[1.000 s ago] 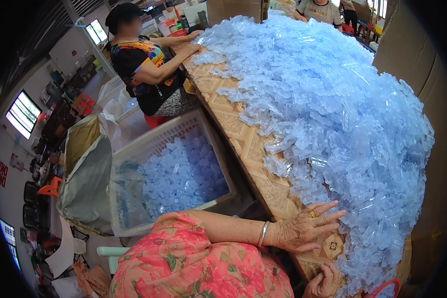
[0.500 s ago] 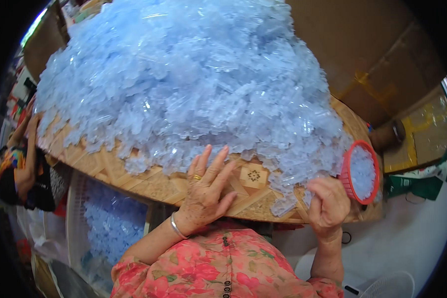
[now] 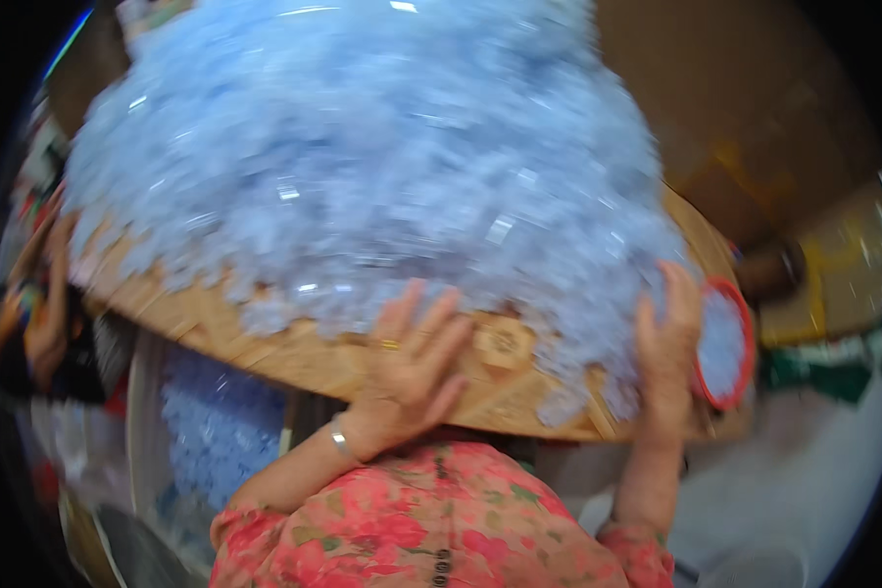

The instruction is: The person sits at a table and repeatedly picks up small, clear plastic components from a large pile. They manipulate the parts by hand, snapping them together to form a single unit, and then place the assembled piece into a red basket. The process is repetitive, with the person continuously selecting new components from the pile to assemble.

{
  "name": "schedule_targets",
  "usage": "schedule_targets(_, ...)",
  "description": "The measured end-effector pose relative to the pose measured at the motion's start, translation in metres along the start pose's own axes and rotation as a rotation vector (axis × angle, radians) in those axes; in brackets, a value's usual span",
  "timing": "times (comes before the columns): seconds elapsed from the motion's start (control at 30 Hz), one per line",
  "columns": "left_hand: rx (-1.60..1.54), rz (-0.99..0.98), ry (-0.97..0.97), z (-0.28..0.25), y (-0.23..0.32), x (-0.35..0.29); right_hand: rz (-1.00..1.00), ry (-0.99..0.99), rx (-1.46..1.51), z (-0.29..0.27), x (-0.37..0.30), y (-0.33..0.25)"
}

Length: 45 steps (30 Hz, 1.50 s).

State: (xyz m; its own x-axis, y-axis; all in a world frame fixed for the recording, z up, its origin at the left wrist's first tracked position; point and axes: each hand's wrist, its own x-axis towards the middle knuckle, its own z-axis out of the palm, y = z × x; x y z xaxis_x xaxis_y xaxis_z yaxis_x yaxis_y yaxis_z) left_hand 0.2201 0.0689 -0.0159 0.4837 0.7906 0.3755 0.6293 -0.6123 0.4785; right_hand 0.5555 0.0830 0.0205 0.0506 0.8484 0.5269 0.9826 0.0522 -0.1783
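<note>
A large heap of translucent pale-blue plastic pieces covers most of a wood-patterned table. My left hand lies open near the table's front edge, fingers spread, fingertips at the heap's lower rim. It wears a gold ring and a silver bracelet. Farther right, my right hand reaches up to the heap's right edge with thumb and fingers apart, slightly blurred; nothing shows between them. Just beside it a red plastic basket stands tilted, holding more of the same pieces.
Below the table's left side, a pale crate holds more blue pieces. Another person's arms are at the far left edge of the table. Large cardboard boxes stand behind on the right, and a green cloth-like item lies below them.
My right hand has gone from closed near the table edge to open, reaching up at the heap beside the basket. My left hand stays nearly in place.
</note>
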Motion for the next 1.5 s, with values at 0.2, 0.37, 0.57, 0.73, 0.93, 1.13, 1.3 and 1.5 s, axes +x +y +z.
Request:
schedule_targets(0.2,-0.082,0.087,0.069,0.012,-0.009,-0.002,-0.005,-0.051,-0.055,0.024,0.031,0.059)
schedule_targets(0.37,-0.179,0.114,0.115,0.023,-0.013,-0.007,0.056,-0.189,0.075,0.044,0.053,0.073)
schedule_targets(0.57,-0.134,0.082,0.116,0.024,-0.010,-0.010,0.046,-0.155,0.089,0.043,0.053,0.056)
schedule_targets(0.73,-0.172,0.111,0.129,0.027,-0.011,-0.007,0.012,-0.070,0.075,0.026,0.037,0.058)
schedule_targets(0.93,-0.171,0.106,0.151,0.025,-0.011,-0.009,0.056,0.013,0.265,0.018,0.025,0.028)
schedule_targets(1.13,-0.142,0.118,0.160,0.026,-0.010,-0.009,-0.304,0.154,0.284,-0.029,0.015,-0.060)
schedule_targets(1.3,-0.212,0.167,0.261,0.013,-0.005,-0.011,0.411,-0.266,0.938,-0.026,-0.035,-0.085)
schedule_targets(1.5,-0.434,0.249,0.383,0.007,0.014,0.000,0.169,-0.473,0.940,-0.006,-0.051,-0.112)
